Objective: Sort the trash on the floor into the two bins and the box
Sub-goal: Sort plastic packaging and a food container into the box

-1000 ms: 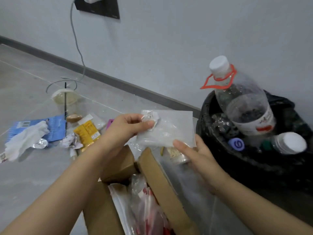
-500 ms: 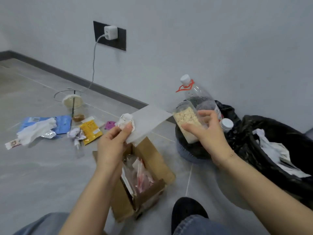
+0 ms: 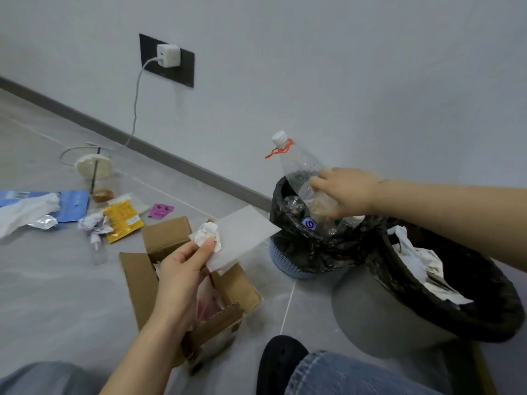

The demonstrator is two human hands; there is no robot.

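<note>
Two hands are working: the right hand (image 3: 346, 192) is gripping a clear cup (image 3: 319, 202) over the bottle bin (image 3: 288, 260), the left hand (image 3: 185, 269) is pinching a white sheet (image 3: 242, 238) and crumpled paper (image 3: 208, 235) above the box (image 3: 142, 283). Several wrappers (image 3: 122, 220) are lying unsorted on the floor (image 3: 57, 295).

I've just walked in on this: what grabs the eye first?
The right hand holds a clear cup of crumbs over the small black-lined bin, where a big bottle sticks up. The left hand pinches a white sheet and a crumpled scrap above the open box. Left of that, wrappers litter the floor.
</note>
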